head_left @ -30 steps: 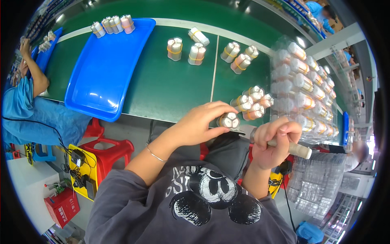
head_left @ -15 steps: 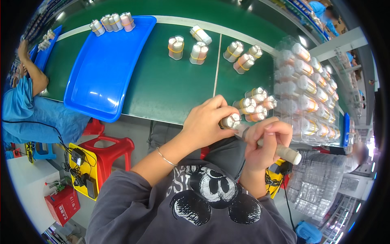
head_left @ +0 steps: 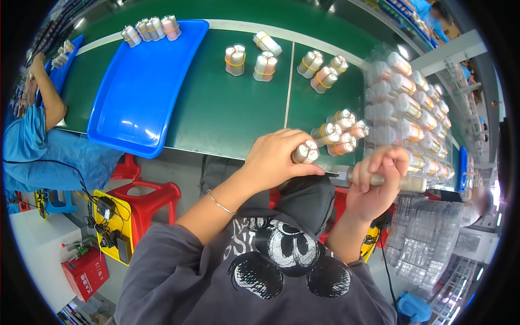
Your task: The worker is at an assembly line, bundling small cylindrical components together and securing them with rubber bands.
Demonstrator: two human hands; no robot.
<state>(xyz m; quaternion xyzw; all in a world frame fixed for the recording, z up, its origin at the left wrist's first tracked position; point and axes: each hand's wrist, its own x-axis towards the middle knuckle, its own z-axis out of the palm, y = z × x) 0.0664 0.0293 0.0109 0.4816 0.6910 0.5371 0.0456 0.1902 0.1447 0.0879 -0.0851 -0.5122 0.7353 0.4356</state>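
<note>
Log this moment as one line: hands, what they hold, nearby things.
left hand: cupped around cylinder bundle | right hand: gripping pale-handled tool | nearby: yellow-banded bundles, green tabletop, blue tray

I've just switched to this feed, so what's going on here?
A person's left grip holds a bundle of white-ended cylinders by the near edge of the green table. The right grip holds a pale-handled tool, pointing toward the left thumb. More bundles stand just beyond; a blue tray lies left.
</note>
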